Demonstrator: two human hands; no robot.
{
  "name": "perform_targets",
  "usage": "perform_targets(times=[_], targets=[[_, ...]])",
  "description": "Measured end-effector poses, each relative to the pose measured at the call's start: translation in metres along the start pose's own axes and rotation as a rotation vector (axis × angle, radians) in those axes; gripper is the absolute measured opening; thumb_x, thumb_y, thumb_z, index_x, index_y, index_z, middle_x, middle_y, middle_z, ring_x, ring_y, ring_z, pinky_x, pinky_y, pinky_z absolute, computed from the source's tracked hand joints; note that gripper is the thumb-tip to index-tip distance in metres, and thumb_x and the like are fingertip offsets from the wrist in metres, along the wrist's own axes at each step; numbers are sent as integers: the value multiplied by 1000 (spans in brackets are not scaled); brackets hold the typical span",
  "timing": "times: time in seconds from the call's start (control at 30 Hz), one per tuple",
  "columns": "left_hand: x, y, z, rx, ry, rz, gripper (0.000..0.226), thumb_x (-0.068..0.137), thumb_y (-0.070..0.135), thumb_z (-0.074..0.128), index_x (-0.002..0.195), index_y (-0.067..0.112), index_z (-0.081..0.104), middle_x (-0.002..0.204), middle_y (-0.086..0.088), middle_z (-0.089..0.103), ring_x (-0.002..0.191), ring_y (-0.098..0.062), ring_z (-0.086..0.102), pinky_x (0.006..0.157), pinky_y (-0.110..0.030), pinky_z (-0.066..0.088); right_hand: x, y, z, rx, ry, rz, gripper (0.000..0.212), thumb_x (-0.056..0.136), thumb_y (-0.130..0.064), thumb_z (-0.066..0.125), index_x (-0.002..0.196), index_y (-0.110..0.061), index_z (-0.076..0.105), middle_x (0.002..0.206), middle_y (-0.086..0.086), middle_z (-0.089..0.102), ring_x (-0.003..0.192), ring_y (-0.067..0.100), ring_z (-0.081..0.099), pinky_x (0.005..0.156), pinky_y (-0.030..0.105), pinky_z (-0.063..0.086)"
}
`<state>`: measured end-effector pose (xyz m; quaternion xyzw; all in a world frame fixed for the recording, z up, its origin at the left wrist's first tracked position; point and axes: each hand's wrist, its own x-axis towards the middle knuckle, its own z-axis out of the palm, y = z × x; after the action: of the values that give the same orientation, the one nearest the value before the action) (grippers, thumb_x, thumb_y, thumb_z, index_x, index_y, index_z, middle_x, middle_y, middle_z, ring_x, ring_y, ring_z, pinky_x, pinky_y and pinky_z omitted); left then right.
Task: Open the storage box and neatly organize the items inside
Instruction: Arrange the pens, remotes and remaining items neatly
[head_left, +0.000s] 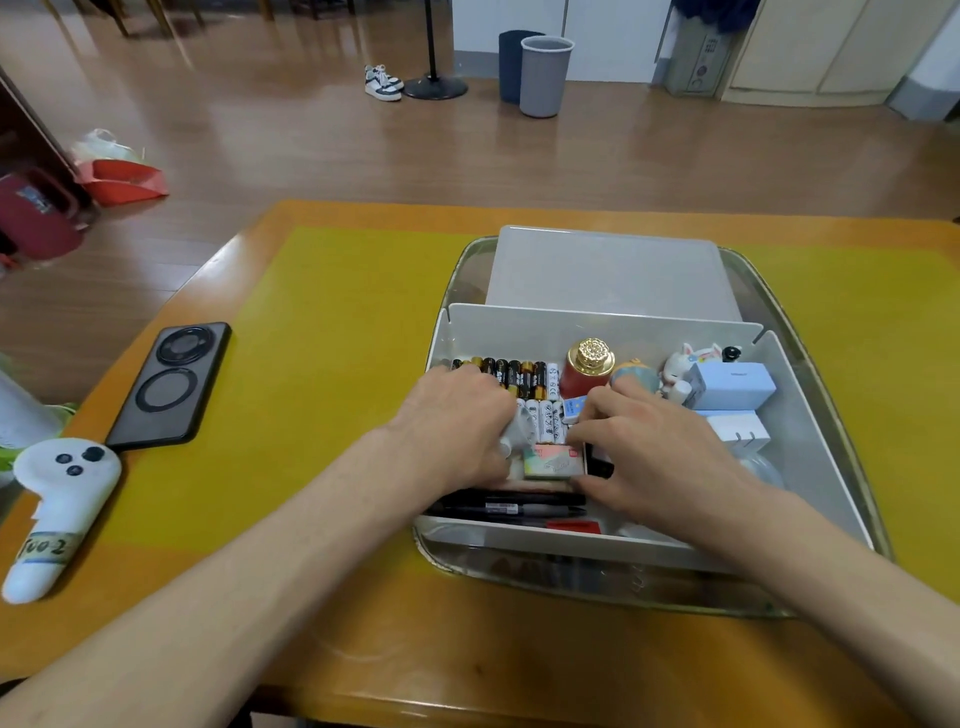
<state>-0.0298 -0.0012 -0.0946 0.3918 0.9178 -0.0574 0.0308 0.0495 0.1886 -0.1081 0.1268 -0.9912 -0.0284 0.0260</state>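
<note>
The open white storage box (810, 426) rests in a clear tray on the table. Its lid (608, 270) lies flat behind it. Inside, black-and-gold batteries (514, 371) line the back wall, with white batteries (548, 423) in front of them. A red jar with a gold cap (587, 366), a cat figurine (685, 364), pale blue boxes (730, 387) and black pens (511, 504) also lie inside. My left hand (457, 421) grips a small white object near the batteries. My right hand (649, 447) touches the right edge of a small colourful box (550, 462).
A black phone (171, 387) and a white controller (57, 512) lie on the yellow mat (337, 332) at the left. The clear tray (587, 577) surrounds the box. Beyond the table are wooden floor, two bins (543, 75) and shoes (383, 83).
</note>
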Motion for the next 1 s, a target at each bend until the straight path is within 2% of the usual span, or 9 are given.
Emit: perform_targets(times=[0.13, 0.33, 0.47, 0.63, 0.7, 0.8, 0.9, 1.0], targets=[[-5, -6, 2, 49, -21, 61, 44, 78, 55, 68, 106, 22, 61, 103, 2, 55, 97, -18, 49, 81, -34, 43, 0, 0, 0, 28, -3, -1, 28, 78, -52, 68, 97, -32, 73, 95, -12, 58, 95, 13, 47, 60, 24, 28], [-10, -17, -4, 50, -105, 108, 35, 77, 53, 70, 97, 27, 59, 98, 6, 63, 96, -21, 59, 70, -34, 40, 0, 0, 0, 66, 10, -5, 24, 80, -49, 70, 97, -32, 72, 96, -12, 57, 94, 13, 46, 55, 18, 16], [-12, -17, -3, 89, -73, 126, 40, 76, 60, 70, 100, 28, 65, 101, 6, 66, 101, -20, 58, 82, -34, 41, 0, 0, 1, 85, 9, 1, 24, 82, -49, 68, 99, -32, 72, 99, -12, 56, 95, 12, 44, 56, 21, 20], [-14, -16, 2, 172, -16, 114, 51, 74, 69, 67, 105, 28, 64, 107, 5, 66, 106, -20, 55, 92, -35, 39, 2, 0, 3, 112, 10, 7, 24, 85, -49, 68, 103, -34, 72, 99, -13, 56, 95, 11, 42, 54, 15, 14], [-14, -16, 3, 188, -14, 111, 55, 72, 71, 68, 106, 28, 62, 107, 5, 66, 107, -20, 55, 94, -35, 39, 2, 1, 3, 114, 7, 2, 24, 85, -49, 67, 104, -35, 73, 100, -13, 56, 96, 11, 42, 54, 16, 18], [-14, -18, 2, 180, -15, 126, 54, 71, 71, 68, 105, 28, 62, 105, 7, 65, 104, -19, 57, 93, -35, 39, 4, 7, -2, 152, 35, 19, 22, 87, -49, 65, 102, -36, 73, 99, -14, 56, 101, 11, 45, 61, 27, 40], [-16, -22, 3, 149, -19, 156, 47, 73, 63, 71, 105, 30, 61, 104, 10, 64, 102, -17, 56, 93, -34, 38, 6, 19, -10, 202, 150, 109, 17, 89, -37, 66, 104, -35, 73, 102, -14, 61, 105, 14, 52, 62, 32, 40], [-18, -25, 2, 133, -19, 184, 40, 75, 56, 72, 104, 31, 61, 103, 11, 63, 103, -15, 55, 95, -34, 38, 10, 25, -7, 114, 127, 123, 25, 91, -28, 61, 114, -33, 69, 110, -12, 63, 109, 18, 54, 64, 34, 44]])
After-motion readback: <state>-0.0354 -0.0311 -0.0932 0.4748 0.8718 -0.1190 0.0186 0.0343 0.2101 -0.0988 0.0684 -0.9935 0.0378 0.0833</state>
